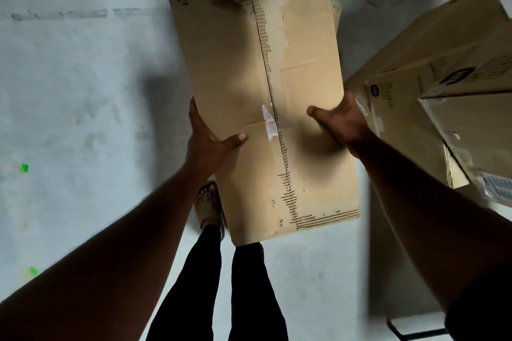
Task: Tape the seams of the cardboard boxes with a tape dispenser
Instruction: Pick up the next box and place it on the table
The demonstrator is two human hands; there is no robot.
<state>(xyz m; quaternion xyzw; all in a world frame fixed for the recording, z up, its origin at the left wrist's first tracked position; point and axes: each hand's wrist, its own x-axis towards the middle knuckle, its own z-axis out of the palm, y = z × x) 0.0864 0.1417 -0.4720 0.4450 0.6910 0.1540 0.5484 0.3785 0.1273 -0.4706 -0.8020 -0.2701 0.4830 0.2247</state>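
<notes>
A flattened brown cardboard box (249, 69) is held in front of me above the grey floor, long side running away from me. A dark seam runs down its middle, with a scrap of old clear tape (269, 122) stuck beside it. My left hand (206, 141) grips the box's left edge, thumb on top. My right hand (342, 122) grips the right edge, thumb lying on the face. No tape dispenser is in view.
A stack of other cardboard boxes (432, 69) with printed labels leans at the right. Below me are my legs in black trousers and a sandalled foot (209, 206) on the concrete floor (83, 91). A dark-edged object (415, 329) sits at the bottom right.
</notes>
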